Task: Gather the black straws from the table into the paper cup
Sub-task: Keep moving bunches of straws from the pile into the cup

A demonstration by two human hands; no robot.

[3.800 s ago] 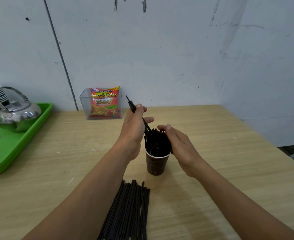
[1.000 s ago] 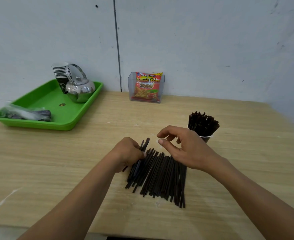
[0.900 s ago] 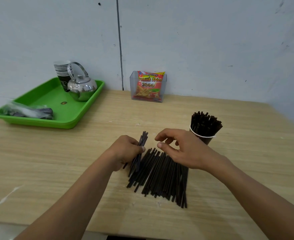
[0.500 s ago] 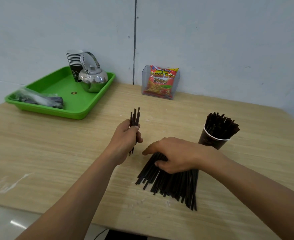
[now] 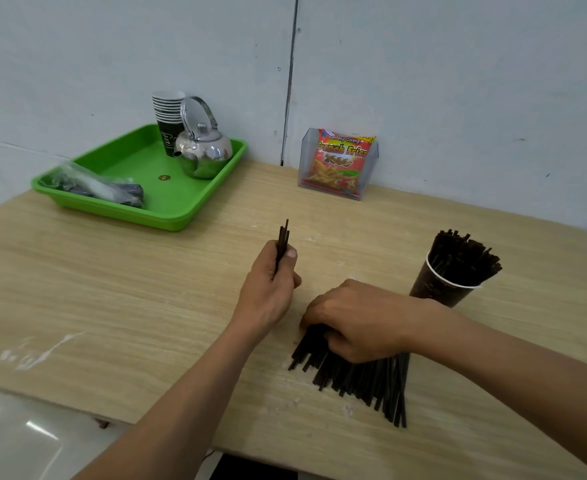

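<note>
Left hand (image 5: 267, 289) holds straws (image 5: 282, 237) upright; right hand (image 5: 357, 317) grips pile (image 5: 364, 379).

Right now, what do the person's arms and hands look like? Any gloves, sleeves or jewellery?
No gloves: the left hand and right hand are bare, with no rings. Neither wrist shows a watch or bracelet. The left forearm and right forearm are uncovered to the picture's edge, so no sleeve shows, and I see no tattoos or markings.
</note>
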